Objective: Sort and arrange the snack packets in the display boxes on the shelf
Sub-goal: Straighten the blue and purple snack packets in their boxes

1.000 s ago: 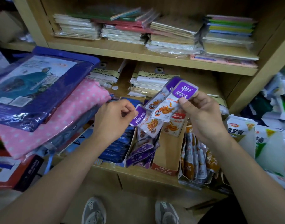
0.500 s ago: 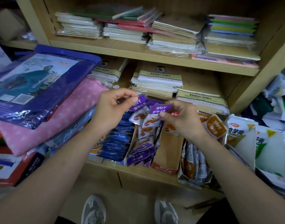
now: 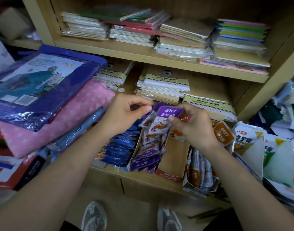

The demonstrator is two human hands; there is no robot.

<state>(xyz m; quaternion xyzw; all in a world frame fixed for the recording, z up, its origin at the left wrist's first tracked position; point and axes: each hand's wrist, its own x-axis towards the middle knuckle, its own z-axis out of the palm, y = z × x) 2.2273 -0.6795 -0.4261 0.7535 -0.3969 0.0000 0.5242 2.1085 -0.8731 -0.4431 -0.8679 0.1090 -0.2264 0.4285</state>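
Head view, single frame, items as I read them from my station.

- Left hand [image 3: 124, 114]: fingers curled, with thumb and forefinger pinching the upper left edge of the purple snack packets [image 3: 166, 116].
- Right hand [image 3: 193, 125]: curled round the same packets from the right, with the thumb pressed on the front of the top one.
- Purple snack packets: a small fan of overlapping sachets, label side towards me. Both hands hold it in the air just above the rear of the purple-packet box [image 3: 148, 157].
- Purple-packet box: stands on the lower shelf [image 3: 142, 180], partly filled with more purple sachets in a loose row.
- Blue packets [image 3: 121, 147]: a packed row in the box touching its left side.
- Cardboard box [image 3: 174, 157]: just right of the purple one, its bare brown floor showing. I note a red-and-white packet [image 3: 177, 135] at its back, under the right hand.
- Brown packets [image 3: 199, 170]: standing in a torn box further right. An orange packet [image 3: 223, 134] lies above them, beside the right wrist.
- Surroundings:
  - Notebooks [image 3: 181, 39] are stacked on the upper shelf.
  - A pink dotted package [image 3: 67, 117] and a blue raincoat pack [image 3: 42, 84] are at left.
  - White-and-green bags [image 3: 276, 155] are at right.
  - Shoes [image 3: 94, 215] are on the floor below.
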